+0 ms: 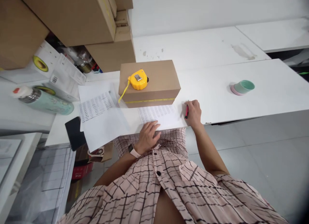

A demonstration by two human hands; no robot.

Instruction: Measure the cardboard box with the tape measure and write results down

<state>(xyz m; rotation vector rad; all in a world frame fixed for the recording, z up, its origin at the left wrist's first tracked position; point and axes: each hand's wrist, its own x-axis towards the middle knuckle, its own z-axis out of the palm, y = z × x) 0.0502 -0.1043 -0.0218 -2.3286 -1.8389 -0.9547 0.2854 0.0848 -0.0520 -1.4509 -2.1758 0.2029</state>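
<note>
White table (265, 89) with red pen (186, 112), cardboard boxes (72, 15)

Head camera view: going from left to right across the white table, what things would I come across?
bottle → phone → tape measure → right hand gripping a pen → cup

Print on the sheet (166, 116) is too small to read; the right hand (193, 114) hides most of the red pen (186, 112).
</note>
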